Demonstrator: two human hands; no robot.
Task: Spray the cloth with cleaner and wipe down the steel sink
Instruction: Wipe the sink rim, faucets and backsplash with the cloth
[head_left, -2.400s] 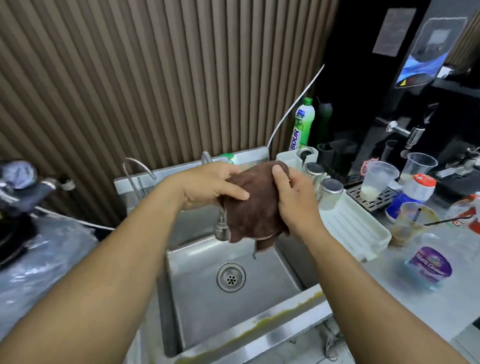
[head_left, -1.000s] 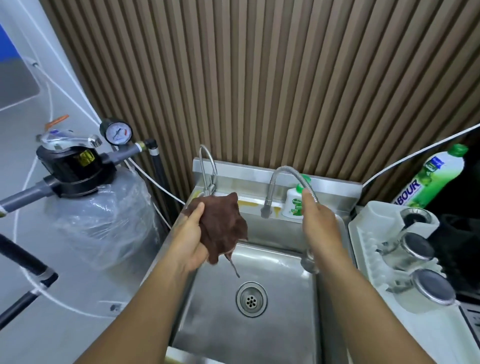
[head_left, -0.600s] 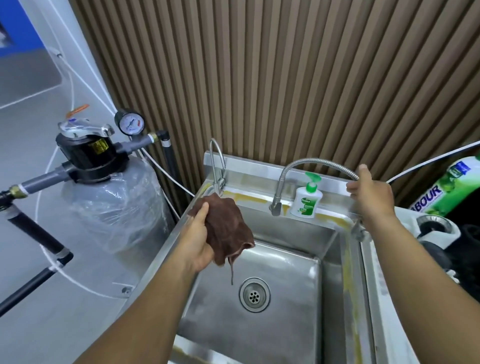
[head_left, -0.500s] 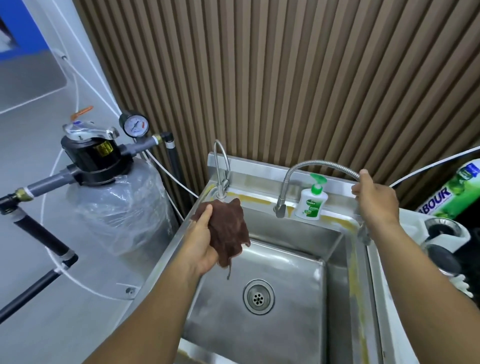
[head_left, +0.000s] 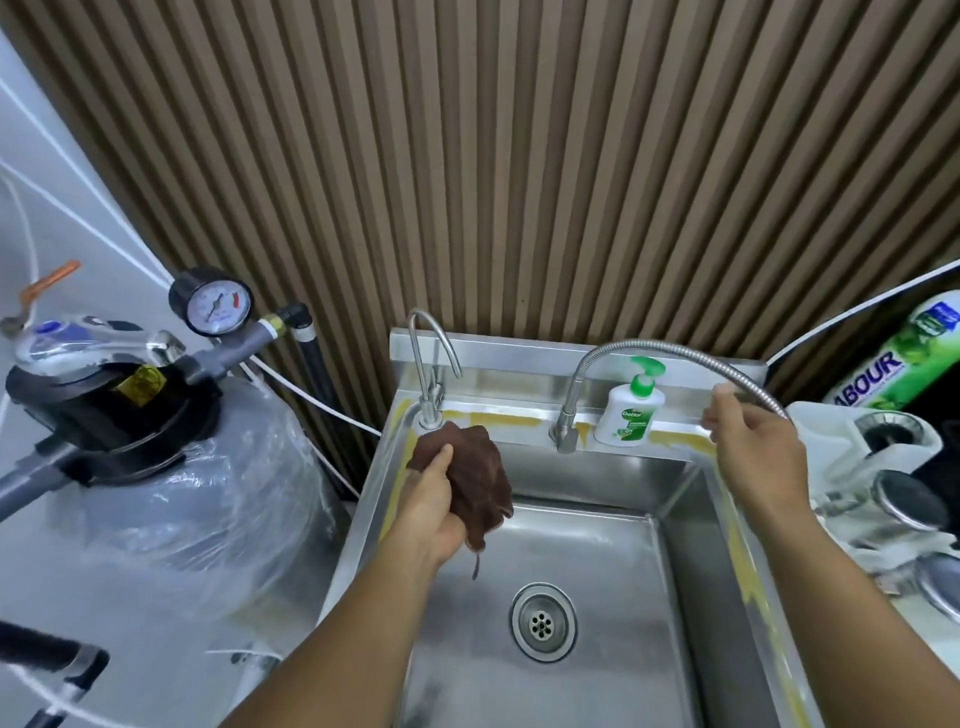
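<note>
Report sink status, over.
Left hand grips brown cloth at sink left rim. Right hand holds flexible faucet hose off right. Soap bottle on back ledge.

Cloth (head_left: 470, 483): dark brown, bunched, not spread. I hold it in my left hand (head_left: 428, 514), thumb on top, at the sink's back left corner, just below the base of the small tap (head_left: 431, 364). Its lower folds and a loose thread hang over the basin.

Steel sink (head_left: 597, 478): single rectangular basin with a round perforated drain (head_left: 543, 621) in the floor. Yellowish residue (head_left: 511, 418) runs along the back ledge and both side rims. The flexible spout (head_left: 623, 347) arcs rightward over the ledge, gripped in my right hand (head_left: 753, 452).
</note>
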